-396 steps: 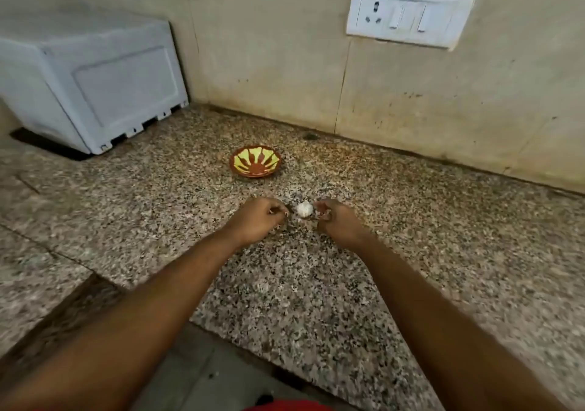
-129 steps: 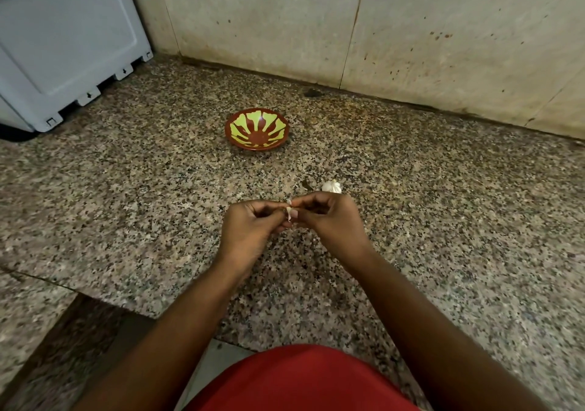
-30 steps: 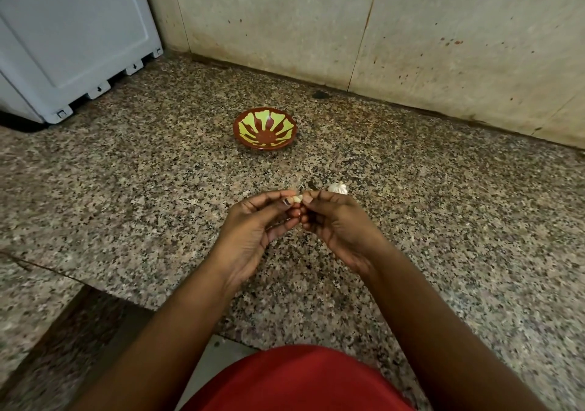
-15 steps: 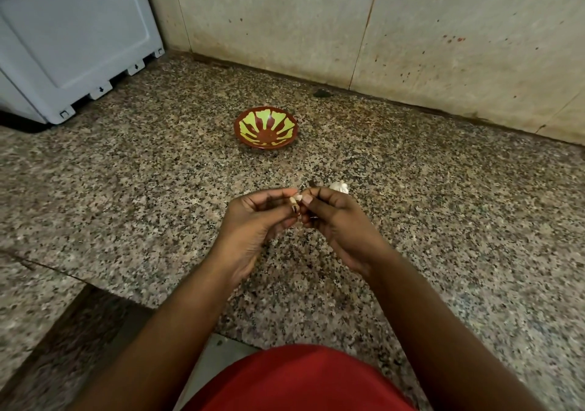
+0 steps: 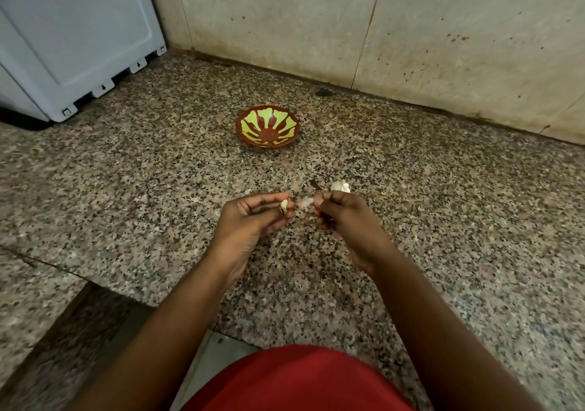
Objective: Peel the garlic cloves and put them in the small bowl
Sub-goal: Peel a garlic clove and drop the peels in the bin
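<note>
My left hand (image 5: pixel 251 220) pinches a small pale garlic clove (image 5: pixel 284 204) between thumb and fingertips above the granite counter. A little to its right, my right hand (image 5: pixel 345 217) pinches a thin whitish piece of garlic skin (image 5: pixel 305 202). The rest of the garlic bulb (image 5: pixel 340 186) lies on the counter just beyond my right hand, partly hidden by its knuckles. The small bowl (image 5: pixel 267 127), red-brown with yellow-green petal shapes, sits further back with nothing visible in it.
The speckled granite counter (image 5: pixel 443 220) runs to a stained wall at the back. A light grey plastic box (image 5: pixel 76 36) stands at the back left. A dark scrap (image 5: pixel 315 184) lies by the bulb. The counter's front edge steps down at the lower left.
My hands have drawn apart: the right hand has pulled a piece of skin off the clove, which stays in my left fingertips. Bowl and bulb have not moved.
</note>
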